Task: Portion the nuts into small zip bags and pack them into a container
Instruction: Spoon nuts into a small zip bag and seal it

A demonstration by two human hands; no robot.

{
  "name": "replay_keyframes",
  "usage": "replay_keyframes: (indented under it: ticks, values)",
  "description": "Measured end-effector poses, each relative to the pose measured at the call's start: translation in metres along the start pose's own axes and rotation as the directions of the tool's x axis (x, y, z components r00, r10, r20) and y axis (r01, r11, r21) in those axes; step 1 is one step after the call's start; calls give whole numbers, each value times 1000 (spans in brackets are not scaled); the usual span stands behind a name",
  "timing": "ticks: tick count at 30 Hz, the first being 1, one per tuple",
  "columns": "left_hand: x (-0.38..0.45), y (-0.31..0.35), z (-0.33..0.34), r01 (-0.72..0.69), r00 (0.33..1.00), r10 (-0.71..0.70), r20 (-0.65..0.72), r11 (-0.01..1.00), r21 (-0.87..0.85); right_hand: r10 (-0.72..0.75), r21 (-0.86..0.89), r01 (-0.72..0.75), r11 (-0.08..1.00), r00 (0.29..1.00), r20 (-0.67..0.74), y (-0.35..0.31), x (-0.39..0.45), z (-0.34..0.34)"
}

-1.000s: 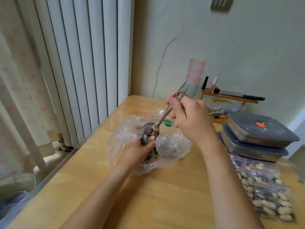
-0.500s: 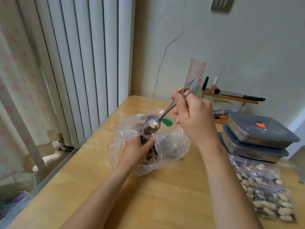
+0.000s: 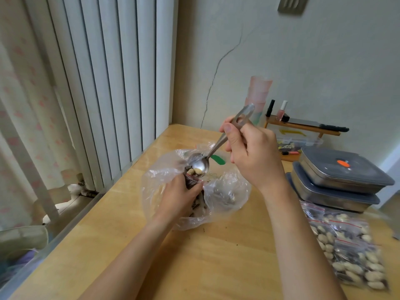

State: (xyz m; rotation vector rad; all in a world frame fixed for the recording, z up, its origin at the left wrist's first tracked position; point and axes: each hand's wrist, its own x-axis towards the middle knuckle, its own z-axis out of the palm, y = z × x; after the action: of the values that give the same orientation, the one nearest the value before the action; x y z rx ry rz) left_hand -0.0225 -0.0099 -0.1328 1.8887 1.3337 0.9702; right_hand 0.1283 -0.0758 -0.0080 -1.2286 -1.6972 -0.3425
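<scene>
We hold the metal spoon (image 3: 218, 146) in our right hand (image 3: 253, 156), the thumb and curled fingers (image 3: 232, 139) pinching its handle near the upper end, so that the handle slopes down and to the left from the fingers to the bowl. The bowl carries a few pale nuts (image 3: 195, 171) and sits just above the fingers of our left hand (image 3: 178, 198). Those left fingers are curled round a small zip bag (image 3: 195, 191), gripping it upright just under its mouth; dark seeds show through the bag below the grip, and the bowl of the spoon tilts right at the bag's opening, touching or almost touching it, we cannot tell which. Both the small bag and our left hand lie inside a large clear plastic bag (image 3: 225, 191), which spreads crumpled around the fingers and rests on the wooden tabletop (image 3: 216, 256). To the right of our right fingers, well apart from them, two steel containers with grey lids (image 3: 337, 176) stand stacked, the upper lid bearing an orange mark. In front of them, nearer to us and beside our right forearm, lies a heap of filled zip bags (image 3: 346, 245) with pale nuts and dark seeds inside. Beyond our right fingers, against the wall, a stack of pink cups (image 3: 258, 92) stands next to a small wooden shelf (image 3: 303, 126) holding little bottles.
</scene>
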Motion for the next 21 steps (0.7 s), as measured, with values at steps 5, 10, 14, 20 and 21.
replay_keyframes:
  ticks: [5, 10, 14, 20, 21]
  values:
    - [0, -1, -1, 20, 1000, -21, 21, 1000, 20, 48, -34, -50, 998, 998, -40, 3, 0, 2]
    - [-3, 1, -2, 83, 995, -87, 43, 993, 85, 411, -101, -431, 896, 895, -173, 29, -3, 7]
    - [-4, 4, -4, 68, 997, -69, 23, 997, 33, 764, 46, -763, 645, 643, -58, 57, -17, 12]
    - [-7, 6, -1, 143, 987, -145, 64, 989, 34, 919, 282, -943, 179, 262, 294, 77, -37, 29]
    - [-7, 5, -2, 146, 987, -145, 64, 989, 1, 909, 258, -954, 155, 240, 341, 79, -39, 29]
